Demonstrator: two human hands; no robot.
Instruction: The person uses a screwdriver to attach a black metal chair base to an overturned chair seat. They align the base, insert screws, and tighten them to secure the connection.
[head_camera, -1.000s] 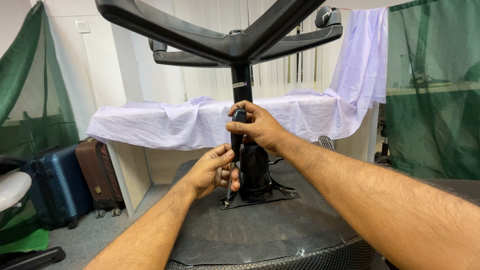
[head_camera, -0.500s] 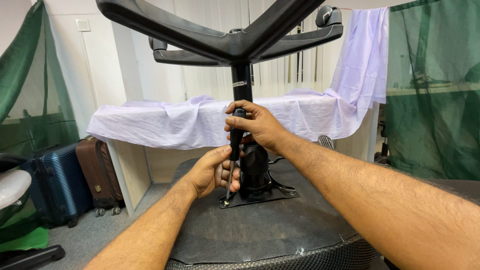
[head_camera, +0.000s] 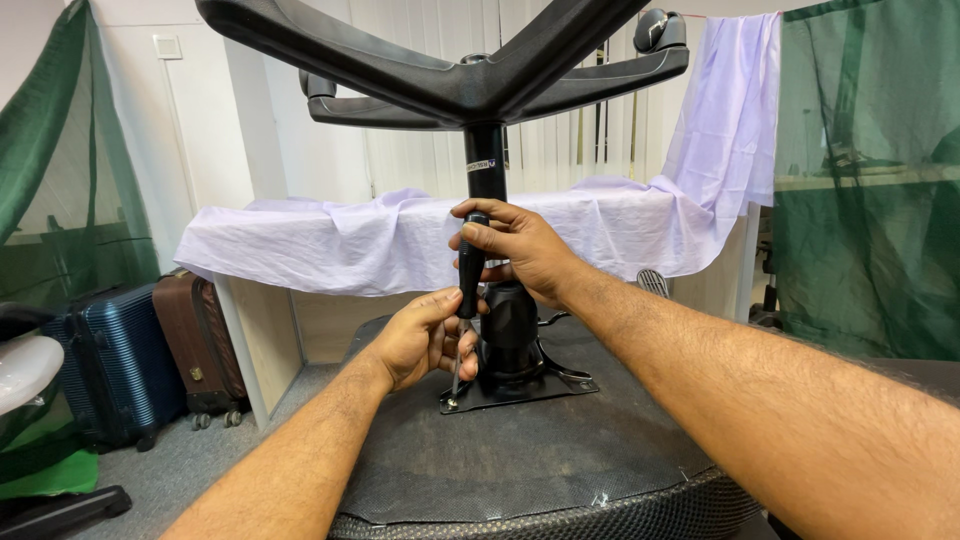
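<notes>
We see an office chair turned upside down, its five-armed black base (head_camera: 450, 75) spread across the top of the view and its gas-lift column (head_camera: 486, 170) running down to the mounting plate (head_camera: 520, 385) bolted to the underside of the seat (head_camera: 520, 460). Our right hand (head_camera: 525, 250) is clenched around the top of a black-handled screwdriver (head_camera: 470, 270), which stands nearly upright just in front of the column. Our left hand (head_camera: 425, 340) is lower down, its fingers curled about the screwdriver's metal shaft (head_camera: 458, 365), steadying it close to the plate. The tip meets a screw (head_camera: 452, 403) at the front left corner of the plate. The seat's underside is dark and textured, with a woven mesh edge towards us. Behind the chair stands a white table (head_camera: 245, 340) draped in a pale lilac cloth (head_camera: 400, 240). Beneath its left end, on the grey floor, a brown suitcase (head_camera: 195, 340) stands beside a blue suitcase (head_camera: 120, 365). Green netting (head_camera: 860, 180) hangs at the right, and more of it at the left.
</notes>
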